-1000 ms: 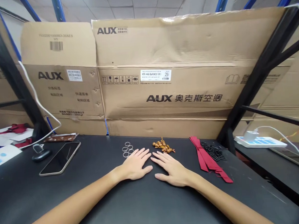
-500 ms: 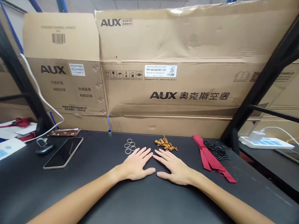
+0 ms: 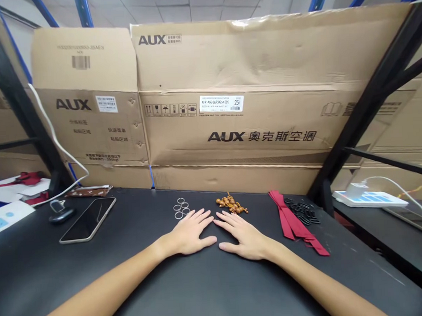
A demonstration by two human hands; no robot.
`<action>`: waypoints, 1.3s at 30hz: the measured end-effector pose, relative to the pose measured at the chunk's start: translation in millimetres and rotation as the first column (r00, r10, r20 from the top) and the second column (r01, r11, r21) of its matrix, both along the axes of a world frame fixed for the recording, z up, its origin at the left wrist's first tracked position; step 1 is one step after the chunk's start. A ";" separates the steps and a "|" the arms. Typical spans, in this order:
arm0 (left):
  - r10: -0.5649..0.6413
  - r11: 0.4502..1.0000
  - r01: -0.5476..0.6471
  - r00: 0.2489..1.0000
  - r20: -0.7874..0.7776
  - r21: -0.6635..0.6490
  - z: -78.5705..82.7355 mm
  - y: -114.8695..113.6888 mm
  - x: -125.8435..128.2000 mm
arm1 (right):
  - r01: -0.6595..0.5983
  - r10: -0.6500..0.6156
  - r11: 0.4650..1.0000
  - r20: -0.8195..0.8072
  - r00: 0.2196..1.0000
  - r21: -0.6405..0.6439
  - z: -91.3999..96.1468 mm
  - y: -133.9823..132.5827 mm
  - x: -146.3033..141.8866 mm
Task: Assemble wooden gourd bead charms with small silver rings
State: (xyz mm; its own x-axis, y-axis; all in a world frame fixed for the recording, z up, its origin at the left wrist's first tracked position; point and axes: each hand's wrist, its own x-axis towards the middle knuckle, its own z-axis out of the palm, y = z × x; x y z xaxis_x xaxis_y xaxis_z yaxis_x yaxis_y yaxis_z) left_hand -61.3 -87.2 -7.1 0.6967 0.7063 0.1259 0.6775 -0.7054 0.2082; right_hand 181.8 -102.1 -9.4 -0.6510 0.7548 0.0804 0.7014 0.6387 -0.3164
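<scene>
My left hand (image 3: 190, 233) lies flat, palm down, on the black table (image 3: 204, 290), fingers stretched out, holding nothing. My right hand (image 3: 244, 236) rests flat beside it, fingers spread, also holding nothing. Several small metal rings (image 3: 181, 208) lie just beyond my left fingertips. A cluster of small brown wooden gourd charms (image 3: 231, 204) sits just beyond my right fingertips. To the right lie red ribbon strips (image 3: 295, 223) and a pile of black cords or rings (image 3: 302, 210).
A phone (image 3: 88, 219) lies face up at the left, with a dark key fob (image 3: 60, 214) and a brown packet (image 3: 88, 191) near it. Large AUX cardboard boxes (image 3: 229, 105) wall off the back. Black rack posts (image 3: 364, 107) stand either side. A white power strip (image 3: 365, 198) sits right.
Only the head camera has shifted slightly. Both hands stay flat in the same place on the table.
</scene>
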 end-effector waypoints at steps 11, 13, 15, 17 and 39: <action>0.004 1.000 -0.005 1.000 0.029 0.029 -1.9 -0.1 -0.9 | -0.002 0.002 1.000 -0.023 1.000 -0.011 -0.3 0.9 -0.1; 0.003 1.000 -0.003 1.000 0.029 0.024 -1.0 -0.4 -0.6 | -0.002 0.002 1.000 -0.018 1.000 -0.011 -1.0 1.2 0.2; 0.004 1.000 -0.004 1.000 0.026 0.017 -0.3 -0.7 -0.5 | -0.002 0.002 1.000 -0.014 1.000 -0.009 -1.0 1.1 0.3; 0.007 1.000 -0.007 1.000 0.020 0.011 -0.1 -0.8 -0.6 | 0.000 0.000 1.000 -0.007 1.000 -0.007 -0.3 0.6 0.2; 0.003 1.000 -0.004 0.999 0.038 0.023 -0.9 -0.9 -1.4 | -0.046 0.045 0.999 -0.012 0.999 -0.020 4.4 -9.8 -7.3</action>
